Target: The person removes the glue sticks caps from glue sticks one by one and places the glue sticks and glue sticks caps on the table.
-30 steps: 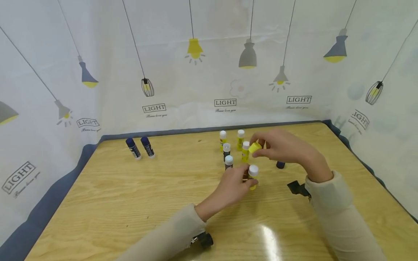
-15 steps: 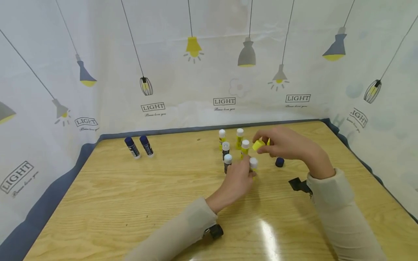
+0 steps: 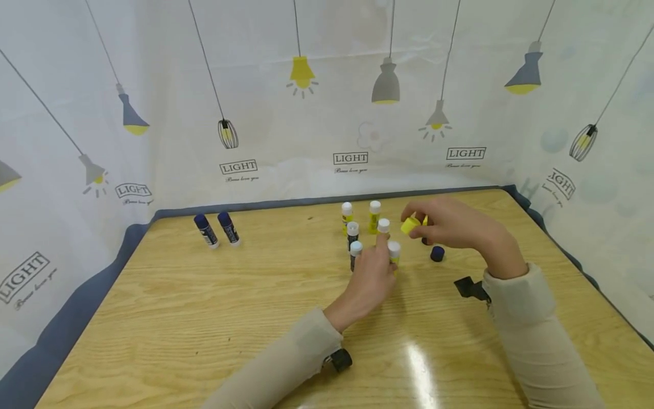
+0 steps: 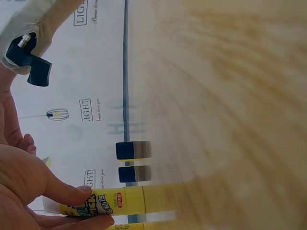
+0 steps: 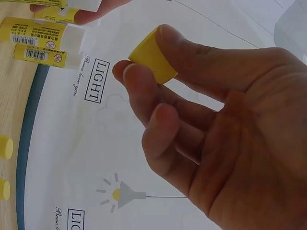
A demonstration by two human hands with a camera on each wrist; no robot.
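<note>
Yellow glue stick (image 4: 129, 200) pinched upright in our left hand (image 3: 373, 278), we have just shifted it toward the far edge of the table (image 3: 204, 318), beside the other white-topped sticks (image 3: 375, 218) right of the middle. Our right hand (image 3: 455, 224), pinching a yellow cap (image 3: 410, 225), has drifted toward the right edge. We judge this stick nearly in place among them, the cap not yet set down.
</note>
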